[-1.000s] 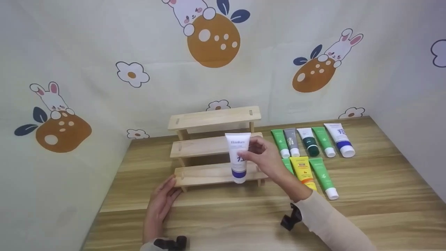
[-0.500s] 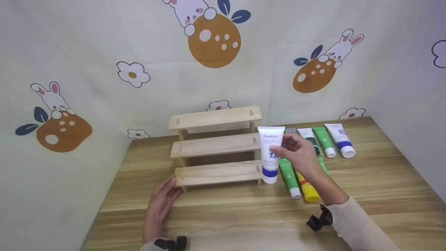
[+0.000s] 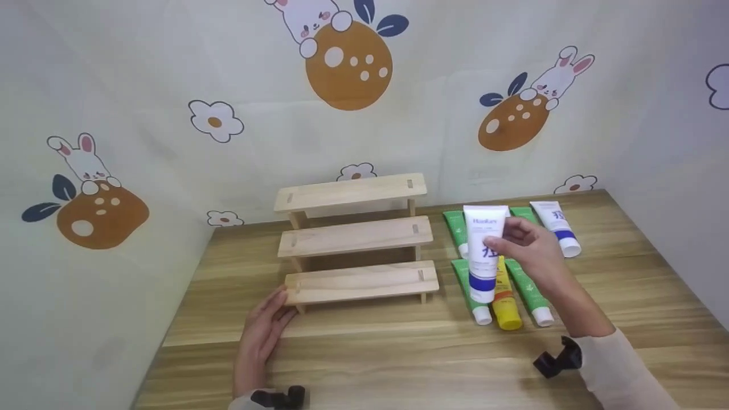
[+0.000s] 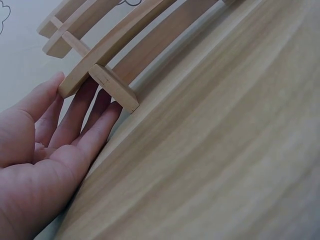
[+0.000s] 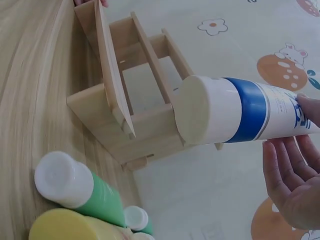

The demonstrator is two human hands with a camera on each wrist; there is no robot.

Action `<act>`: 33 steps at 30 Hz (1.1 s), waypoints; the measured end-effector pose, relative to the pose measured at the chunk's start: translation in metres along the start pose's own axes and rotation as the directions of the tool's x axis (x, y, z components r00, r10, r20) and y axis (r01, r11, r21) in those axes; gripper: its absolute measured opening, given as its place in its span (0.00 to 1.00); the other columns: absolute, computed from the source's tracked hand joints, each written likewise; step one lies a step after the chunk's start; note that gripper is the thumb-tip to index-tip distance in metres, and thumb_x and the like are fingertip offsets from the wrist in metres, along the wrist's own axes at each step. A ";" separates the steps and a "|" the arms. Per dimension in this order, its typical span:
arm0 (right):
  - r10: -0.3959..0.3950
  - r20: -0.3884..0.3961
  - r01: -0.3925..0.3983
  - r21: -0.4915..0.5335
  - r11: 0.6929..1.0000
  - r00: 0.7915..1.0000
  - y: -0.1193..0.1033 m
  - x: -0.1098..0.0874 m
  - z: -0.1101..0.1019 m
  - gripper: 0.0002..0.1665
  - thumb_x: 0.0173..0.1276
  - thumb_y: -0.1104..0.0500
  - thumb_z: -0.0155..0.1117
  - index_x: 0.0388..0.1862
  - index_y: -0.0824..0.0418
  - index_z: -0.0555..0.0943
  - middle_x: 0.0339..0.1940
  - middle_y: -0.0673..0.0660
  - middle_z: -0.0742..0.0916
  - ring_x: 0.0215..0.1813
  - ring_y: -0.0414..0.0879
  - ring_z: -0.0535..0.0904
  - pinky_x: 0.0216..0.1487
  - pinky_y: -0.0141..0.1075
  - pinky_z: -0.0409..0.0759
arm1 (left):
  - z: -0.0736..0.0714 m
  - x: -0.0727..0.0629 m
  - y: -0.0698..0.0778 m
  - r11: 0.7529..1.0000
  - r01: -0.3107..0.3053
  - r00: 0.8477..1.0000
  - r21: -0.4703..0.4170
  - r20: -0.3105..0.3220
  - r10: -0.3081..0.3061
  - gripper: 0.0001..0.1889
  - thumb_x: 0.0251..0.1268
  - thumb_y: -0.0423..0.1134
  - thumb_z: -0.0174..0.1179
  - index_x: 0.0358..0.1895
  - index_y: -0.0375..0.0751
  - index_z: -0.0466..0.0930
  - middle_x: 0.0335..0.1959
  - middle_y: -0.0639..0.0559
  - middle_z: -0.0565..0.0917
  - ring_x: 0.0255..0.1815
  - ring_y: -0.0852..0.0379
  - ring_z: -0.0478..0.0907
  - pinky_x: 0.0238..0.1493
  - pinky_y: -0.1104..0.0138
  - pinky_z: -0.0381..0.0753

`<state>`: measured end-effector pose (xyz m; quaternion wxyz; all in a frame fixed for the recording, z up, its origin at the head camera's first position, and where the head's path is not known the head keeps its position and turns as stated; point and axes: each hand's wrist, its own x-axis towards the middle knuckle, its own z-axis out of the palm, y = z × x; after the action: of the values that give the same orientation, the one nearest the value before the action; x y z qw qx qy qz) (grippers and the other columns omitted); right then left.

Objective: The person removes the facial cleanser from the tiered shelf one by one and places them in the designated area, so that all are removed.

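Observation:
My right hand (image 3: 535, 250) pinches a white squeeze tube (image 3: 484, 256) with a blue band between thumb and fingers. It holds the tube up, cap down, and the tube overlaps other tubes lying behind it in the head view. In the right wrist view the tube's broad white cap (image 5: 192, 112) points toward the wooden step shelf (image 5: 145, 127). My left hand (image 3: 265, 322) holds the left end of the shelf's lowest step (image 3: 361, 283). In the left wrist view its thumb lies at the step's corner, with the fingers (image 4: 82, 107) underneath by the leg (image 4: 115, 89).
Two rows of tubes lie right of the shelf: green tubes (image 3: 529, 291), a yellow tube (image 3: 507, 307) and another white-and-blue tube (image 3: 557, 228), some partly hidden. Patterned cloth (image 3: 421, 131) hangs behind the wood-grain table (image 3: 398, 353).
My right hand has carried the white tube rightward, from in front of the shelf to over the lying tubes. The left hand has stayed at the shelf's end.

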<state>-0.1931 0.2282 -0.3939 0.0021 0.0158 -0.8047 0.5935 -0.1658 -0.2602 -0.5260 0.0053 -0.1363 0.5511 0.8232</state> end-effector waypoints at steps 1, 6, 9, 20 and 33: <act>-0.001 0.000 0.001 -0.008 1.000 1.000 0.002 0.001 -0.004 0.36 0.67 0.44 0.69 0.66 0.63 0.72 0.60 0.53 0.85 0.53 0.29 0.81 0.53 0.23 0.82 | 0.000 0.000 0.000 1.000 -0.001 1.000 -0.001 -0.004 0.001 0.13 0.74 0.34 0.58 0.57 0.41 0.79 0.57 0.50 0.78 0.54 0.60 0.81 0.61 0.65 0.83; -0.045 0.008 0.045 0.034 0.998 0.999 0.016 0.005 -0.025 0.28 0.70 0.49 0.68 0.62 0.61 0.74 0.47 0.36 0.86 0.49 0.32 0.83 0.50 0.27 0.85 | 0.001 0.001 -0.001 1.000 -0.004 1.000 0.001 -0.014 0.004 0.10 0.73 0.34 0.59 0.53 0.44 0.81 0.58 0.49 0.78 0.54 0.61 0.81 0.60 0.64 0.84; -0.063 0.029 0.061 0.056 0.997 0.998 0.024 0.008 -0.036 0.24 0.71 0.52 0.66 0.61 0.59 0.74 0.44 0.34 0.87 0.47 0.34 0.84 0.49 0.29 0.85 | 0.002 0.001 -0.001 1.000 0.001 0.999 -0.014 -0.035 -0.002 0.08 0.73 0.34 0.59 0.50 0.45 0.82 0.57 0.50 0.79 0.53 0.60 0.82 0.59 0.64 0.84; 0.070 0.145 -0.075 0.027 0.997 0.987 0.050 0.025 -0.072 0.25 0.73 0.49 0.63 0.63 0.55 0.68 0.44 0.35 0.84 0.46 0.36 0.85 0.51 0.31 0.84 | 0.002 0.002 0.002 0.999 0.027 0.999 0.026 -0.045 -0.026 0.18 0.74 0.36 0.58 0.63 0.39 0.75 0.69 0.39 0.70 0.56 0.60 0.80 0.62 0.64 0.83; 0.107 0.213 -0.125 0.071 0.990 0.971 0.086 0.033 -0.102 0.10 0.75 0.58 0.60 0.51 0.52 0.70 0.39 0.40 0.84 0.41 0.37 0.83 0.43 0.32 0.86 | 0.003 0.001 0.002 0.996 0.048 0.999 0.073 -0.020 -0.047 0.32 0.76 0.38 0.55 0.76 0.29 0.55 0.77 0.32 0.60 0.60 0.60 0.77 0.63 0.68 0.81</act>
<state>-0.2302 0.3500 -0.4450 -0.1175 0.0308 -0.7743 0.6210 -0.1681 -0.2590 -0.5232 0.0247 -0.1566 0.5776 0.8008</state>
